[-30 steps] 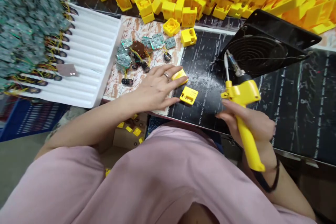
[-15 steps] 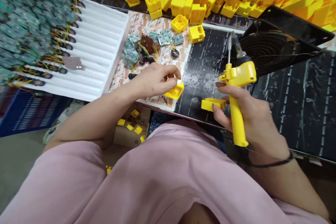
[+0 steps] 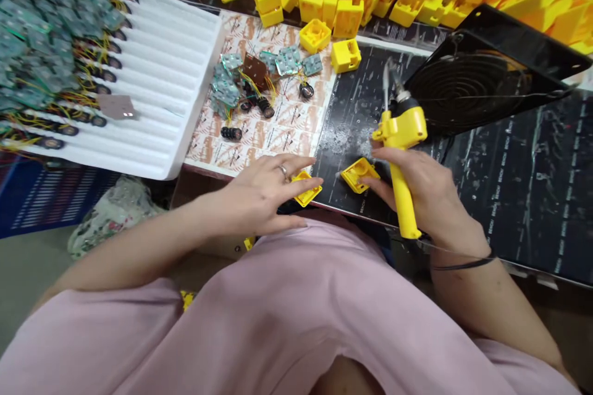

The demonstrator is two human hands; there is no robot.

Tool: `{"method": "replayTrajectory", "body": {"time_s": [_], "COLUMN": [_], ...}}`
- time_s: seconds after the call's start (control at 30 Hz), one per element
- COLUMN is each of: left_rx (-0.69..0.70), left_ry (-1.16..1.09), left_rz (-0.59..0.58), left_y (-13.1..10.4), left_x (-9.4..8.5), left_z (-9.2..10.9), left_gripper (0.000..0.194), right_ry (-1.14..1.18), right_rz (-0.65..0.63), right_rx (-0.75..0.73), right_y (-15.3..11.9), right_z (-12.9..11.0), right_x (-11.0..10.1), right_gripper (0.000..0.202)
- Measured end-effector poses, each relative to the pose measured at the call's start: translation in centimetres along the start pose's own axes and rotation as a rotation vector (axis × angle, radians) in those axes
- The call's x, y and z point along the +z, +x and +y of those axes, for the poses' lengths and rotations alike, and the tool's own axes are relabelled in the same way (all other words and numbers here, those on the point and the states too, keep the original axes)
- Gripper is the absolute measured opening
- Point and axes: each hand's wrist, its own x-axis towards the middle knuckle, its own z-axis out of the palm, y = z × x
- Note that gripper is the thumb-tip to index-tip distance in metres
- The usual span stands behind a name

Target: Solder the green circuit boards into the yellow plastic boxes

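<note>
My right hand [image 3: 428, 188] is wrapped round the handle of a yellow soldering gun [image 3: 404, 129], whose tip points away from me. Its thumb touches a yellow plastic housing [image 3: 357, 173] that lies on the black mat with its hollow side up. At the table's front edge, my left hand [image 3: 264, 191] spreads its fingers over a second yellow housing [image 3: 307, 190], which they partly cover. Small circuit boards [image 3: 288, 60] with wires and a black ribbed cylinder [image 3: 230, 133] lie beyond my left hand.
Yellow housings [image 3: 312, 3] are heaped along the back. A black fan [image 3: 463, 83] stands at the right behind the soldering gun. On the left, a ribbed white foam tray [image 3: 171, 43] carries many wired boards [image 3: 41, 31]. A blue crate [image 3: 55, 197] is below it.
My left hand has moved toward me and its fingers have spread; the housing by it is nearer the edge. The right hand's housing has turned hollow side up, and the soldering gun has shifted left.
</note>
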Motion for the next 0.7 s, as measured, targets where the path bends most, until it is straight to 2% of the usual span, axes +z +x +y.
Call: {"method": "replayTrajectory", "body": {"time_s": [0.07, 0.13, 0.23, 0.33, 0.4, 0.53, 0.57, 0.63, 0.7], "left_rx": [-0.111, -0.134, 0.049, 0.203, 0.134, -0.207, -0.239, -0.219, -0.175], "left_ry": [0.061, 0.059, -0.049, -0.113, -0.099, -0.023, -0.022, -0.043, -0.054], "left_rz": [0.036, 0.038, -0.040, -0.075, 0.000, 0.209, 0.218, 0.212, 0.218], "left_y": [0.2, 1.2, 3.0, 3.4, 3.0, 2.4, 2.5, 2.8, 3.1], "left_x": [1.3, 2.0, 1.6, 0.6, 0.7, 3.0, 3.8, 4.8, 5.0], "left_z": [0.9, 1.1, 0.5, -0.1, -0.1, 0.6, 0.9, 1.3, 1.3], "left_gripper": [0.064, 0.050, 0.037, 0.049, 0.053, 0.057, 0.057, 0.049, 0.046], "right_ry": [0.111, 0.156, 0.136, 0.022, -0.064, -0.114, -0.115, -0.122, -0.131], "right_rz": [-0.070, -0.142, -0.175, -0.077, -0.021, 0.031, 0.028, 0.016, 0.008], "right_rx": [-0.073, -0.111, -0.139, -0.132, -0.111, -0.085, -0.082, -0.079, -0.080], "right_y": [-0.5, -0.7, -0.8, -1.1, -1.3, -1.5, -1.4, -1.2, -1.0], "right_z": [0.2, 0.4, 0.4, 0.3, 0.1, -0.3, -0.4, -0.6, -0.6], "right_x": [-0.3, -0.2, 0.4, 0.8, 1.0, 1.3, 1.5, 1.6, 1.8], "right_gripper": [0.053, 0.054, 0.043, 0.040, 0.042, 0.052, 0.053, 0.052, 0.052]}}
